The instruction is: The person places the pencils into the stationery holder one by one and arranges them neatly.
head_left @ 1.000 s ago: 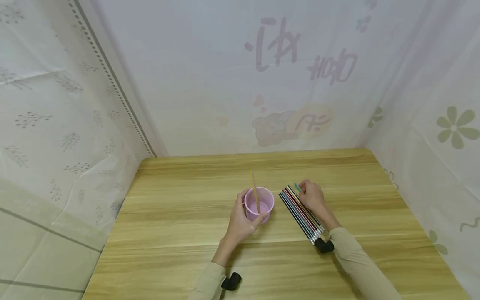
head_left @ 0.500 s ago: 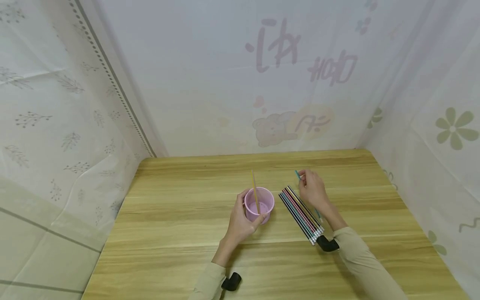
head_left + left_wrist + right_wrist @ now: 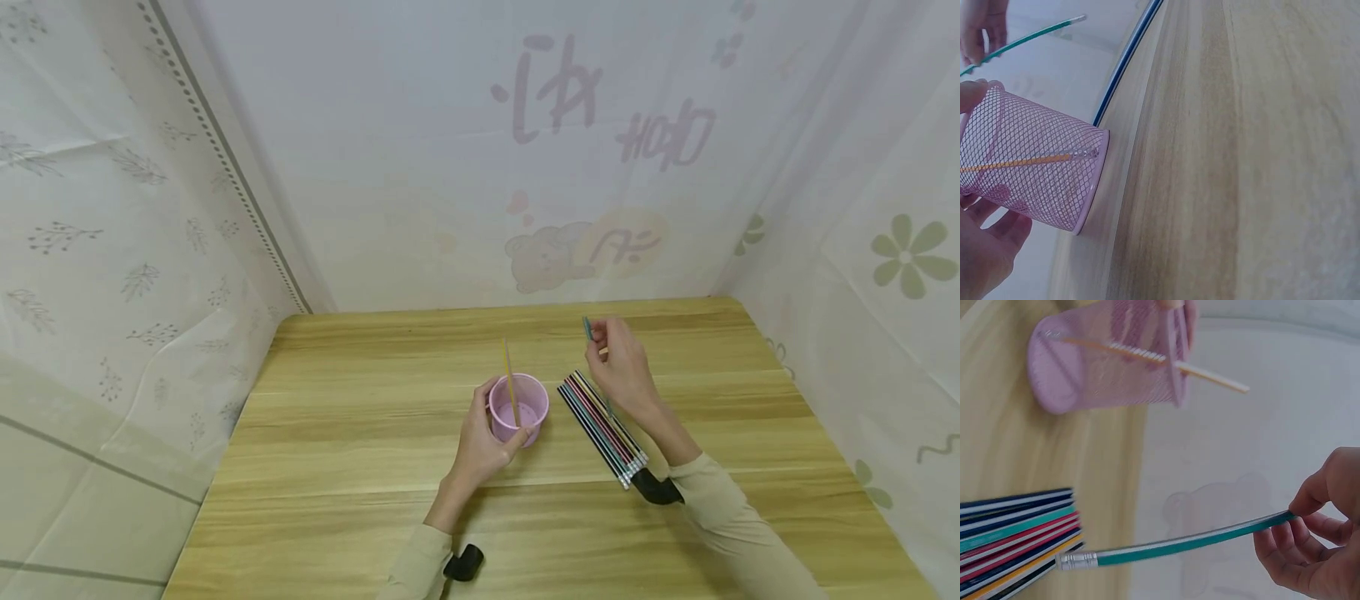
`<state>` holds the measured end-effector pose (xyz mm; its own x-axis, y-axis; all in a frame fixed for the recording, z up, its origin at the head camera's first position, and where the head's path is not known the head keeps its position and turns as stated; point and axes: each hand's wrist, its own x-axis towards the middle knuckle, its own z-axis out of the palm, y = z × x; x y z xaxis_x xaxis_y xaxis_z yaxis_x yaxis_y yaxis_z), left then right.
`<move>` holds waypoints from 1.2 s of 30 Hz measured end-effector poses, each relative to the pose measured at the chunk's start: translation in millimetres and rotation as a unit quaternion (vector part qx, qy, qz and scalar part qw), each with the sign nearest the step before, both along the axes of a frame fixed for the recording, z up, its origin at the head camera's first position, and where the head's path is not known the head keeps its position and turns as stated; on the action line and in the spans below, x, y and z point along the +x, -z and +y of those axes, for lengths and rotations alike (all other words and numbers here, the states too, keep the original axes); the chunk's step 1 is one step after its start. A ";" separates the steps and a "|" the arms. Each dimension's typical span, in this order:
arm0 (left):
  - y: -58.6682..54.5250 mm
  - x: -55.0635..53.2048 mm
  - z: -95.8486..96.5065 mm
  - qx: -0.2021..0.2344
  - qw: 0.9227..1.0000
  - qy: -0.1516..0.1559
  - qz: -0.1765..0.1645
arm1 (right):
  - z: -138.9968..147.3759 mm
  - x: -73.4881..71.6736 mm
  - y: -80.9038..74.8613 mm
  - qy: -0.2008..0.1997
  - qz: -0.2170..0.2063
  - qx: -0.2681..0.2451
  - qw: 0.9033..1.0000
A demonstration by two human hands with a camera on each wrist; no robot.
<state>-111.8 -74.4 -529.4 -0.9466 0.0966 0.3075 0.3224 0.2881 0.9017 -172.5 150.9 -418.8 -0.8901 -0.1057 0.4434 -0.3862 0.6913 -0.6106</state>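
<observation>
A pink mesh pen cup point(image 3: 519, 410) stands upright on the table, and my left hand point(image 3: 487, 437) grips it round its near left side. One yellow pencil point(image 3: 1210, 376) leans inside the cup, its eraser end down at the bottom. My right hand point(image 3: 621, 367) pinches a green pencil point(image 3: 1191, 542) near its plain end, off the table to the right of the cup. That pencil's metal ferrule and eraser point away from the fingers. Below the right hand lies a row of several pencils point(image 3: 596, 429) in black, green, red and yellow, side by side with erasers toward me.
The wood-grain table point(image 3: 337, 400) ends at a printed curtain point(image 3: 412, 208) behind it, with more curtains left and right. A black wrist device point(image 3: 463, 563) sits at the left sleeve; another black device point(image 3: 656, 487) at the right sleeve is close to the pencils' eraser ends.
My right hand has lifted the green pencil up from beside the row and carried it farther back, the pencil turning more upright. The left hand and cup have stayed put.
</observation>
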 end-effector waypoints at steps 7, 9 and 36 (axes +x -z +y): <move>-0.5 -0.1 -0.1 -0.002 1.000 -0.003 -0.005 | -13.6 9.0 -26.4 -0.018 0.008 -0.040 0.999; -1.1 0.1 0.2 -0.001 1.000 -0.005 -0.005 | -17.7 10.9 -33.2 -0.022 0.019 -0.051 0.998; -3.1 0.7 0.1 0.005 1.000 0.007 -0.010 | -67.8 -5.6 -14.1 -0.092 0.043 -0.131 0.986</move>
